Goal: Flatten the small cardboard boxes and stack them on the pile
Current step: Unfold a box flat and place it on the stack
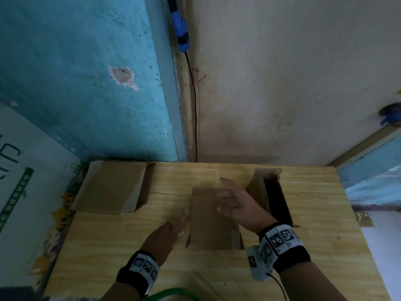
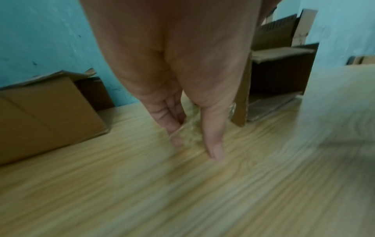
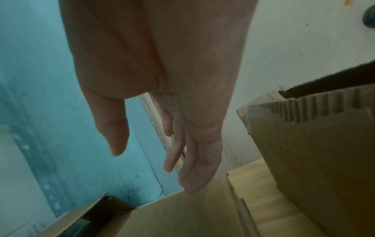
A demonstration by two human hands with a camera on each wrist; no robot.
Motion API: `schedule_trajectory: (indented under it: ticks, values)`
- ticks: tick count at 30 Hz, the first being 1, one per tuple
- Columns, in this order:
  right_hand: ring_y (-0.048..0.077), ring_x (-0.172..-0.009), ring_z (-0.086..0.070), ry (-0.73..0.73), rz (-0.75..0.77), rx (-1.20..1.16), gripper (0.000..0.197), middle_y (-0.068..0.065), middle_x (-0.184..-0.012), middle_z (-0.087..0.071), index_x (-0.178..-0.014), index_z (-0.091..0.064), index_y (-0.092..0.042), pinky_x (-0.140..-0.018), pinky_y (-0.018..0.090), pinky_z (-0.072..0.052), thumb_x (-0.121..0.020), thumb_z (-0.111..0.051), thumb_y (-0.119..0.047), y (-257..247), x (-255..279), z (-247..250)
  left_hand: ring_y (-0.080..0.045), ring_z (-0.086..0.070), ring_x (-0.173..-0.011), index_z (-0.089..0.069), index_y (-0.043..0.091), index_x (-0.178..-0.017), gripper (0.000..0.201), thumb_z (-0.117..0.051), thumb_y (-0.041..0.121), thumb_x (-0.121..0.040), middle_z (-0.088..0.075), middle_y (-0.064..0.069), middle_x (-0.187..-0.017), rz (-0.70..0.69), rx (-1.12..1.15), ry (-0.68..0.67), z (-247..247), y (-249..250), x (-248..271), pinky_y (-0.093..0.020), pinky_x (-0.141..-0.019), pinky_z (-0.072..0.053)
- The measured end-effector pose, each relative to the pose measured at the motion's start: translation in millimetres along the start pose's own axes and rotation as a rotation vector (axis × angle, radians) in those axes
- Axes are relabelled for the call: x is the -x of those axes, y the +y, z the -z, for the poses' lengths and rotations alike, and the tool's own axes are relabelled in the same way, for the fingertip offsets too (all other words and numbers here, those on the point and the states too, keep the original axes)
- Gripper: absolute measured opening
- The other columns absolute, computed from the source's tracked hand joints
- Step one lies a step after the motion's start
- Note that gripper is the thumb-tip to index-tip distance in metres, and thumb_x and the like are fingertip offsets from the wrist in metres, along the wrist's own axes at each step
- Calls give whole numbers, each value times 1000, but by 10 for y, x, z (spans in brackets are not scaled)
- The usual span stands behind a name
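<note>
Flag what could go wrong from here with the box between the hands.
1. Neither the left hand nor the right hand grips the middle box; pressed from above, it could slide on the smooth table.
2. The open box stands right beside the right wrist; an elbow swing might tip it.

1. My left hand (image 1: 167, 233) is low, with the fingers (image 2: 174, 126) straight, close together, and pointing forward.
2. My right hand (image 1: 238, 205) is raised, palm turned to the left, with the fingers (image 3: 190, 176) spread and relaxed, holding nothing.
</note>
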State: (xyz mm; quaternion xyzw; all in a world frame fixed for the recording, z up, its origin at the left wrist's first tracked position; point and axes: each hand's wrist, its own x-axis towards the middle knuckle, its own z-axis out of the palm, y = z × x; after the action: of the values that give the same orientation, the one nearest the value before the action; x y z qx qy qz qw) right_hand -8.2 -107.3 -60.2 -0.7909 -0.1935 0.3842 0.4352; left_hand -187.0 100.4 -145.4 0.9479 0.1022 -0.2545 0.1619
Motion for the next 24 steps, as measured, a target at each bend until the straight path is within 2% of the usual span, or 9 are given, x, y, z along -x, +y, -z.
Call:
schedule_trajectory:
  ticks: [5, 8, 11, 12, 14, 16, 18, 21, 24]
  values:
    - [8, -119, -57, 29, -56, 55, 64, -3, -132, -59, -149, -45, -32, -104, 29, -49, -94, -72, -13, -49, -77, 15, -28, -45, -135, 37, 43, -143, 146, -88, 25, -70, -38, -11, -152, 49, 193, -326, 364, -16, -3, -38, -109, -42]
    - [-3, -103, -57, 96, -52, 146, 42, -12, -115, -61, -127, -58, -32, -95, 20, -52, -95, -67, -7, -27, -98, 39, -21, -66, -105, 34, 55, -136, 116, -69, 31, -86, -66, -8, -123, 110, 306, -199, 418, -69, -25, -32, -90, -55]
    - [3, -108, -58, 108, -75, 198, 36, -9, -120, -62, -126, -65, -24, -88, 9, -45, -96, -65, -4, 10, -116, 63, -24, -66, -103, -25, 32, -154, 66, -48, 19, -93, -64, -7, -110, 203, 173, -24, 516, -65, -107, -34, -87, -55]
    - [9, -117, -56, 109, -101, 219, 38, -4, -128, -60, -130, -65, -22, -96, 17, -47, -95, -65, -7, 33, -129, 65, -25, -64, -109, -47, 22, -142, 49, -47, 18, -94, -62, -7, -111, 215, 147, 44, 535, -67, -160, -34, -92, -53]
    - [22, -126, -53, 112, -164, 272, 43, 5, -139, -51, -135, -60, -25, -109, 34, -47, -94, -65, -13, 55, -147, 74, -20, -65, -106, -63, 19, -125, 32, -51, 24, -95, -67, -5, -114, 222, 318, 150, 592, 6, -221, -32, -93, -54]
    - [32, -130, -51, 116, -244, 290, 50, 10, -144, -40, -143, -49, -24, -113, 42, -44, -95, -63, -17, 71, -148, 94, -15, -66, -104, -64, 23, -121, 29, -54, 35, -97, -69, -1, -116, 184, 624, 126, 637, 125, -271, -34, -94, -53]
    - [37, -135, -48, 105, -292, 268, 63, 15, -150, -36, -154, -32, -19, -114, 43, -43, -98, -60, -16, 108, -133, 88, -14, -59, -116, -50, 29, -137, 44, -54, 47, -96, -61, 4, -130, 144, 883, -71, 673, 261, -336, -33, -98, -48]
    - [32, -143, -44, 52, -327, 119, 92, 14, -158, -38, -163, -1, -22, -116, 44, -43, -95, -63, -16, 180, -88, 32, -10, -56, -117, -25, 36, -148, 69, -64, 39, -92, -54, 3, -137, 100, 1058, -286, 694, 394, -452, -27, -94, -49]
    - [27, -133, -54, 140, -236, 30, 88, 4, -137, -54, -160, -13, -34, -106, 42, -53, -93, -65, -12, 211, -49, 48, -19, -61, -114, -29, 24, -144, 73, -74, 22, -86, -60, -3, -127, 131, 1136, -224, 749, 391, -502, -35, -97, -54]
